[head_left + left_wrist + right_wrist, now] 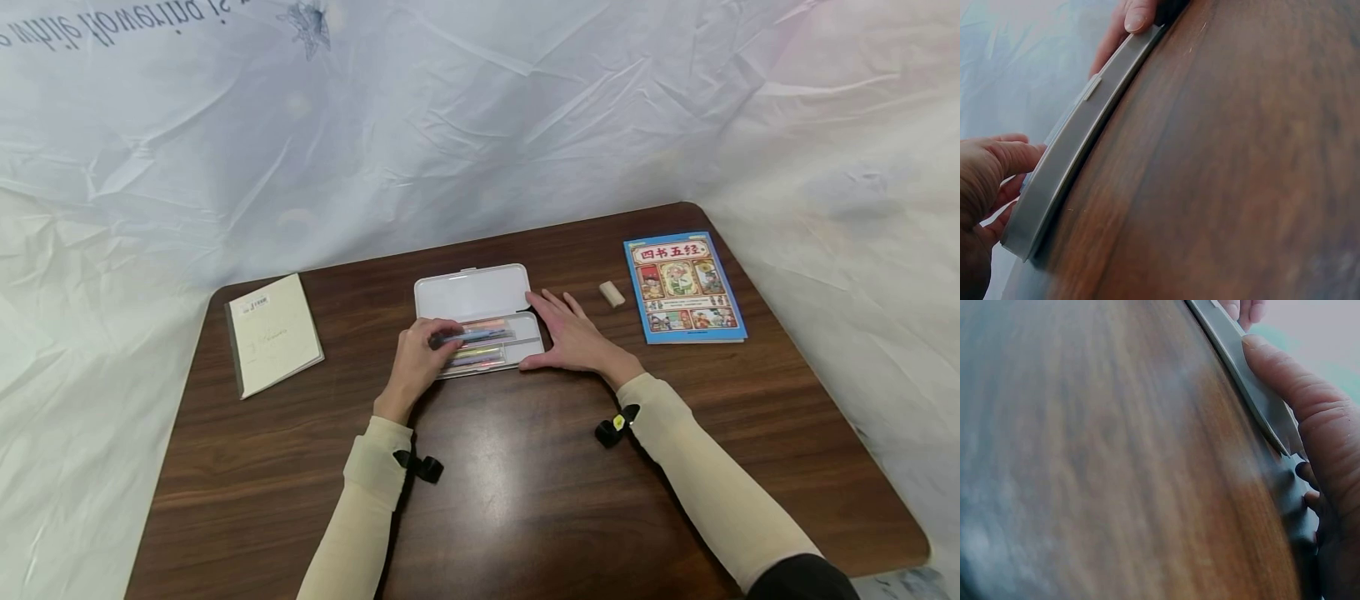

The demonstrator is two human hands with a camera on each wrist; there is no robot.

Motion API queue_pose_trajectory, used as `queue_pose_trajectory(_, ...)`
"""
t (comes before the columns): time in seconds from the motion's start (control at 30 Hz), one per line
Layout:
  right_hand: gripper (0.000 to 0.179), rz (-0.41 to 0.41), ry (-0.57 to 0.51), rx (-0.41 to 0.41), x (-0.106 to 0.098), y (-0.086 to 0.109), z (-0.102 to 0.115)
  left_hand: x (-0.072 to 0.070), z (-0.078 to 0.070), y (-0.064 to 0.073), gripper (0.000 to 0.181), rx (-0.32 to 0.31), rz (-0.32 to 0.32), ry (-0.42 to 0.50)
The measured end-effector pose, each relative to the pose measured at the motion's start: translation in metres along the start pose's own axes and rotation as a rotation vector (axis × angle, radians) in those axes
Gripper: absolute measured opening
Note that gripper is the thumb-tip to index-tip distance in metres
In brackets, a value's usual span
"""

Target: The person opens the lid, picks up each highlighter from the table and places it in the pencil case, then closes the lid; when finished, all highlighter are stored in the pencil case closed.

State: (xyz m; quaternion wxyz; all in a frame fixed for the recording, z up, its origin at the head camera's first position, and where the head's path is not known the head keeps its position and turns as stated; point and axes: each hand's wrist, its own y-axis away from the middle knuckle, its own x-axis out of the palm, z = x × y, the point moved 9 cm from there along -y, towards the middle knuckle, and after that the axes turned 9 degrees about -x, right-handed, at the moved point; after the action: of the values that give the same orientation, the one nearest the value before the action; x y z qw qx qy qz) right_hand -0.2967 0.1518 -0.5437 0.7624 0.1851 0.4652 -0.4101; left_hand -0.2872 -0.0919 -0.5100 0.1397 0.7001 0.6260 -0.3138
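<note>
A white pencil case (pixel 472 293) lies with its lid folded back on the table, several pens and pencils (pixel 476 360) in its tray. At its left end, my left hand (pixel 411 367) pinches a bluish pen (pixel 480 335) just over the tray. My right hand (pixel 573 337) rests at the case's right end, fingers spread, thumb at the near corner. In the left wrist view, the case's side wall (pixel 1063 156) hides what my left fingers hold. The right wrist view shows my right thumb (pixel 1297 381) against the case's edge.
A cream notebook (pixel 276 335) lies at the table's left. To the right of the case sit an eraser (pixel 612 293) and a blue-bordered book (pixel 684 287). White sheeting (pixel 480 150) hangs behind the dark wooden table (pixel 510 508).
</note>
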Motion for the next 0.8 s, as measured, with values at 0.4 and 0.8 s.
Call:
queue_pose_trajectory(0.4, 0.127, 0.003, 0.001, 0.002, 0.001, 0.0, 0.0, -0.012, 0.004, -0.003, 0.017, 0.018, -0.054, 0.038)
queue_pose_trajectory(0.8, 0.128, -0.012, -0.006, 0.002, 0.0, 0.0, 0.0, -0.051, 0.03, -0.045, 0.051, -0.111, -0.137, 0.042)
